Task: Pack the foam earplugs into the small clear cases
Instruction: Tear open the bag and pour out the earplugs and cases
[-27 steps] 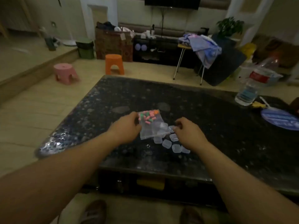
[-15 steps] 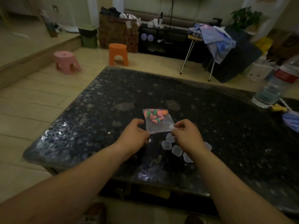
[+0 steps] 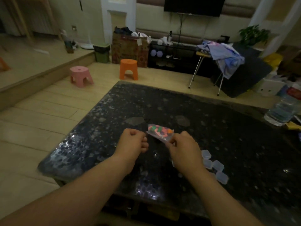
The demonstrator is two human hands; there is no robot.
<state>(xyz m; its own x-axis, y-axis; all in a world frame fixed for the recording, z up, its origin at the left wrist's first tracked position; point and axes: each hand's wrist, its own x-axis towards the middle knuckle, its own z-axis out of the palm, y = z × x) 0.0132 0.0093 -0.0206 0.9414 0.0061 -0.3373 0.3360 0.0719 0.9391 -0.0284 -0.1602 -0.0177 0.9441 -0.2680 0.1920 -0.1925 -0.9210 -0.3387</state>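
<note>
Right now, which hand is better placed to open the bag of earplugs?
Probably left. The left hand is free, curled beside the small clear plastic bag of coloured foam earplugs; the right hand pinches its near corner.

Single head view — looks forward-down over table (image 3: 211, 121), near hands.

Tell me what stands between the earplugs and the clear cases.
Only their own bag: the earplugs sit inside the clear plastic bag, which the right hand pinches. Whether its mouth is open cannot be told. The clear cases lie on the table just right of that hand, with nothing else visible between.
</note>
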